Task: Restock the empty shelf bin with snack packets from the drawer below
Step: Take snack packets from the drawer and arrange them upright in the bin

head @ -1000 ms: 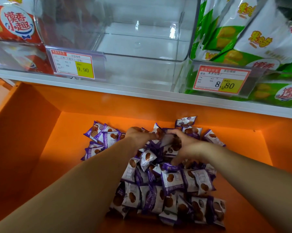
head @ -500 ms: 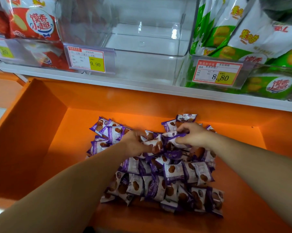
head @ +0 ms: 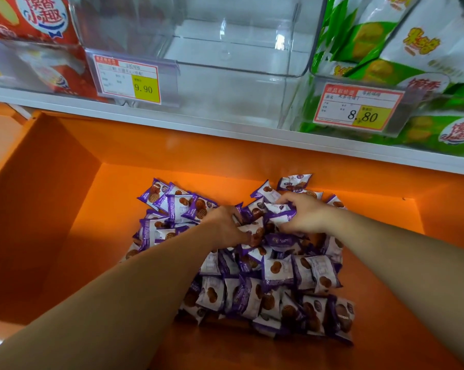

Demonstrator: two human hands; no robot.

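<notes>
- Head view: both forearms reach down into the orange drawer; the hands meet over the far half of a heap of snack packets.
- Left hand: fingers curled down and bunched together, clamped on packets at the top of the heap. Fingertips are buried among the wrappers, so how many packets it holds cannot be told.
- Right hand: fingers curled, thumb closed in, pinching a bunch of purple-and-white packets just beside the left fingers. The two grips almost touch.
- The rest of the heap lies on the drawer floor: most of it nearer the camera than the fingers, a few packets beyond them and to their left.
- Shelf bin: clear plastic, above and beyond the fingers, well apart from them, no packets inside.
- Price tag on the bin front reads 9.90.
- Red bags fill the bin to its left, green bags the bin to its right.
</notes>
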